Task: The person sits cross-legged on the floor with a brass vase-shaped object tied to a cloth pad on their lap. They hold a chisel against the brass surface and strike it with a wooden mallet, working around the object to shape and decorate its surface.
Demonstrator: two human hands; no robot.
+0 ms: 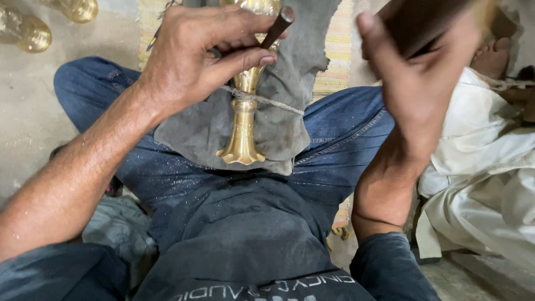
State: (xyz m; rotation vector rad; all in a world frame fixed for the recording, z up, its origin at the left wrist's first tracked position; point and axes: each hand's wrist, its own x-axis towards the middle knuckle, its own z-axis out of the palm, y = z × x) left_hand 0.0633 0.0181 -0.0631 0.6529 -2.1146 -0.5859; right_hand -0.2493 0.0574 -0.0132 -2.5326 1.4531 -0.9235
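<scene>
- The left hand [203,53] is closed around a thin dark metal punch [277,27], pinched between the thumb and the curled fingers; the punch's blunt upper end sticks out past the knuckles toward the upper right, and its long axis slants down and to the left into the fist.
- The right hand [421,78] is raised at the right, wrapped around a dark wooden mallet [423,19]; the thumb stands upright along its near face, and the tool runs out of the top edge of the view, so its full shape cannot be told.
- Under the left hand lies a brass vase [243,120]. Its long axis runs straight away from the person: the flared foot points back toward the person's body, the slim stem rises from it, and the wider body disappears beneath the left hand at the top of the view.
- A grey cloth [290,83] lies beneath the vase, draped over the lap, and a thin cord [273,103] crosses the stem and the cloth.
- The person's legs in blue jeans [345,128] spread to either side, dusted with fine metal specks.
- More brass pieces [25,30] lie on the floor at the upper left.
- White fabric [485,161] is heaped at the right, with a bare foot [493,56] beyond it.
</scene>
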